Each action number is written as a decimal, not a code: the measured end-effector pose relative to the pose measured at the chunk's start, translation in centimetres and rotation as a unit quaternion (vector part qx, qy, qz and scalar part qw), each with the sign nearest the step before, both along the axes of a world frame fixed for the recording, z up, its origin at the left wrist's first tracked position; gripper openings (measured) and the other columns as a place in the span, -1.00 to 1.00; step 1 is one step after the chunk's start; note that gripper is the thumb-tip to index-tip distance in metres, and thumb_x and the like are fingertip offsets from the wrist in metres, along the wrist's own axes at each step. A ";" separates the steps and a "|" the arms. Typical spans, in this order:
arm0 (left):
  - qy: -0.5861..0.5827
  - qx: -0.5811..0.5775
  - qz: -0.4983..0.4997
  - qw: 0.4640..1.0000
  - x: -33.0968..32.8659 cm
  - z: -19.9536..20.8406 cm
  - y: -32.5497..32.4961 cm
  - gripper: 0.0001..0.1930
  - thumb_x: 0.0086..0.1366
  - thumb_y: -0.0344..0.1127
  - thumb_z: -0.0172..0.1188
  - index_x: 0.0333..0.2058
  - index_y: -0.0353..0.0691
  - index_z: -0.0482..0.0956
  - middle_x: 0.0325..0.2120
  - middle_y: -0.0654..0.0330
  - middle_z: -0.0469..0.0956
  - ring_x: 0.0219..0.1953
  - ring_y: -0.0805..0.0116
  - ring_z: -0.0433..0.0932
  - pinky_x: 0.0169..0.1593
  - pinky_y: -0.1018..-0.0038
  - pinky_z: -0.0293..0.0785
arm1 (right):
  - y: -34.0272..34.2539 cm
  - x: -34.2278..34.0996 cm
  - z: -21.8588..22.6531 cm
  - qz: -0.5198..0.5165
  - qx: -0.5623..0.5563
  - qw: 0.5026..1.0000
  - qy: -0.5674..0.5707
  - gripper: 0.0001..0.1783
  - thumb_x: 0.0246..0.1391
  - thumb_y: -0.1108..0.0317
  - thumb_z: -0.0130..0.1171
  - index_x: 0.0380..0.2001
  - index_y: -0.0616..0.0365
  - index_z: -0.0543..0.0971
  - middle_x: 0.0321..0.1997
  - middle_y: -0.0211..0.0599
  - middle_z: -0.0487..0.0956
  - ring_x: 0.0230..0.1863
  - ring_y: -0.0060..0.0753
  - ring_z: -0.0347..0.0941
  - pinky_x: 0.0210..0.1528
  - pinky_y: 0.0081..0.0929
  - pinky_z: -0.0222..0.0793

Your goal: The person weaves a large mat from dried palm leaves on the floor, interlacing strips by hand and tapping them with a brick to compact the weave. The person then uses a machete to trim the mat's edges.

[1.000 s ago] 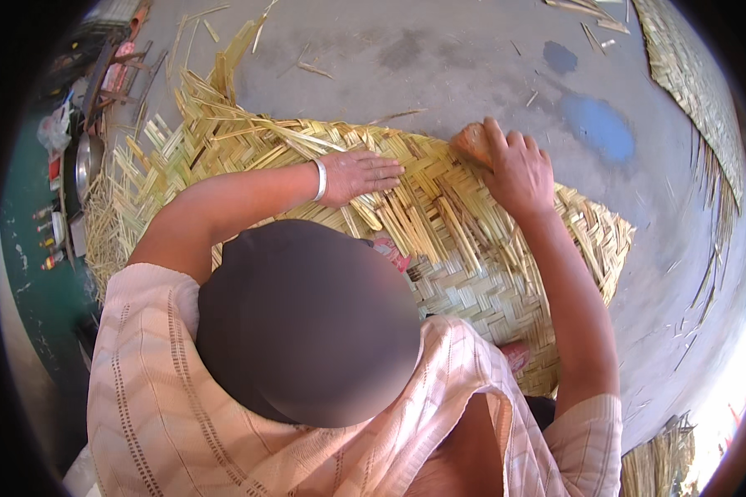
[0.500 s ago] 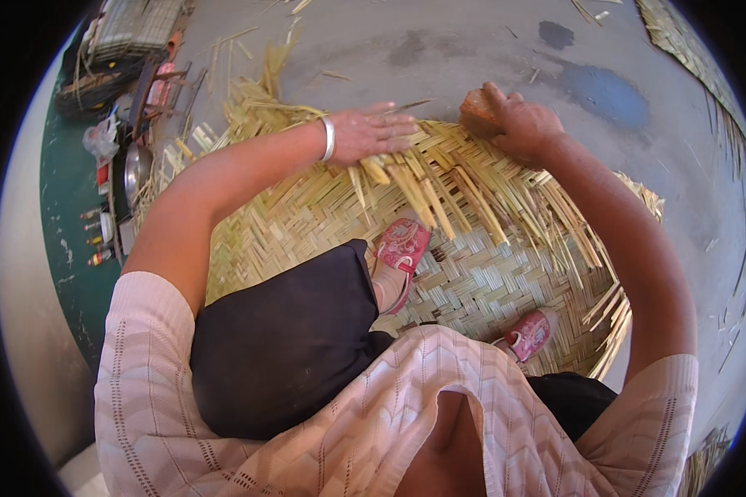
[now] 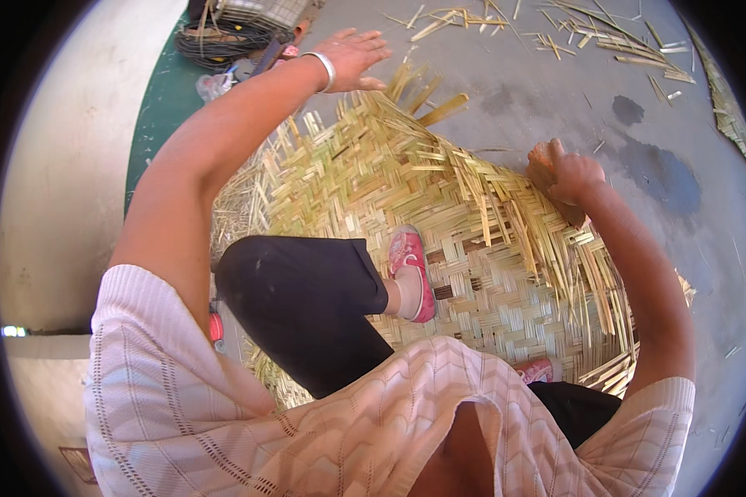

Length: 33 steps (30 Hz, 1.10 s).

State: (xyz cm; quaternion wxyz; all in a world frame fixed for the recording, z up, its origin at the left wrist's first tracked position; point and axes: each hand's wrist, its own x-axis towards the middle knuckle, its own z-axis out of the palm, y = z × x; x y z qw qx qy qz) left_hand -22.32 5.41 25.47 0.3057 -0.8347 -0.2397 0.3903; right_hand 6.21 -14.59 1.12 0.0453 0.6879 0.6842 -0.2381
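A large woven mat of pale yellow-green split strips (image 3: 439, 199) lies under my feet. Its far edge is folded over, with loose strip ends pointing back toward me. My left hand (image 3: 355, 60), with a silver bangle at the wrist, is open above the mat's far left corner, fingers stretched out. At the folded edge on the right, my right hand (image 3: 578, 176) grips a reddish-orange brick (image 3: 544, 156). The brick's lower part rests on or just over the strips; I cannot tell which.
My pink patterned shoes (image 3: 414, 286) stand on the mat. Loose strip scraps (image 3: 613, 41) are scattered over the grey floor at the far right. A coil of black cable (image 3: 211, 45) and a clear plastic bag (image 3: 215, 85) lie near the green-painted wall at the left.
My left hand has lifted off the strips and moved far and left. My right hand has moved right along the folded edge with the brick. The view has also turned.
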 end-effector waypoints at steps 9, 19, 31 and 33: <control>-0.006 0.030 0.074 0.997 -6.4 6.1 -0.5 -0.31 0.30 0.15 0.14 0.27 -0.14 0.34 0.34 0.12 0.25 0.45 0.20 0.04 0.46 0.18 -0.08 | -0.3 0.1 -0.5 -0.056 -0.012 0.998 -0.026 0.02 -0.08 0.11 0.34 0.33 0.18 0.01 -0.01 0.04 0.62 0.02 0.04 0.58 0.04 -0.14 0.51; -0.219 -0.082 0.234 0.944 -10.4 -7.3 9.6 -0.19 0.17 0.17 0.29 0.29 -0.13 0.32 0.29 0.01 0.32 0.34 0.04 0.28 0.33 0.17 0.24 | -1.7 -0.6 2.8 -0.073 -0.041 0.995 -0.059 0.06 -0.05 0.08 0.35 0.38 0.12 -0.04 -0.02 0.11 0.60 0.00 0.13 0.56 0.03 -0.10 0.49; -0.331 -0.309 0.291 0.842 -10.1 -21.6 25.0 0.17 -0.13 0.31 0.48 0.31 -0.37 0.21 0.25 -0.18 0.35 0.30 -0.04 0.33 0.29 0.17 0.32 | -1.9 -1.5 1.4 -0.133 -0.052 0.984 -0.110 0.12 -0.07 0.11 0.29 0.46 0.09 -0.10 0.11 0.14 0.47 0.00 0.17 0.53 -0.01 -0.04 0.47; -0.317 -0.371 0.317 0.813 -8.8 -24.1 25.9 0.14 -0.12 0.26 0.51 0.32 -0.31 0.23 0.25 -0.17 0.35 0.31 -0.04 0.33 0.26 0.13 0.35 | -2.0 -1.3 1.2 -0.130 -0.036 0.987 -0.088 0.13 -0.08 0.12 0.30 0.46 0.09 -0.10 0.11 0.14 0.47 -0.01 0.20 0.52 -0.04 -0.02 0.47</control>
